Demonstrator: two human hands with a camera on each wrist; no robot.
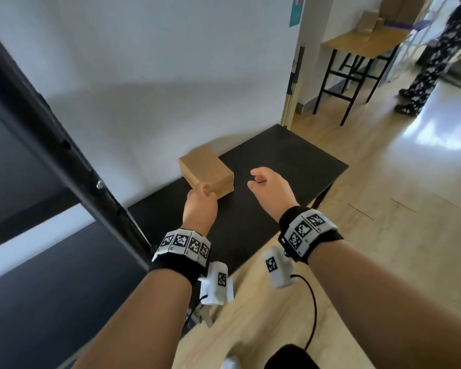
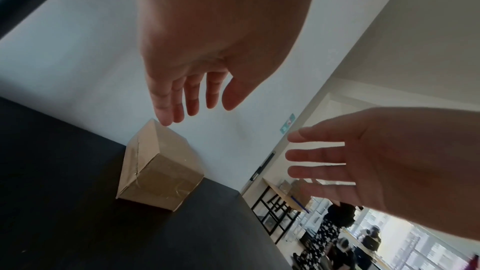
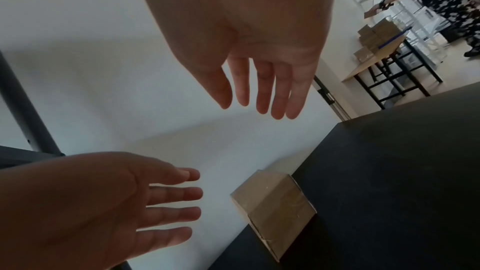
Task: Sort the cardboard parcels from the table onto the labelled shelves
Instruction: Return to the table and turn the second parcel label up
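Note:
One brown cardboard parcel [image 1: 205,173] [image 2: 161,170] [image 3: 275,211] lies on a low black table [image 1: 282,171] against the white wall. My left hand [image 1: 200,198] [image 2: 192,94] hovers just in front of the parcel's near corner, fingers relaxed and straight, holding nothing. My right hand [image 1: 264,182] [image 3: 262,90] floats over the table to the right of the parcel, also with loose fingers and an empty palm. Neither hand touches the parcel.
A black metal shelf frame [image 1: 51,145] rises at the left, with dark shelf boards below it. A wooden table [image 1: 362,43] with more cardboard boxes stands at the back right. A person in patterned trousers [image 1: 434,62] stands beside it on the wooden floor.

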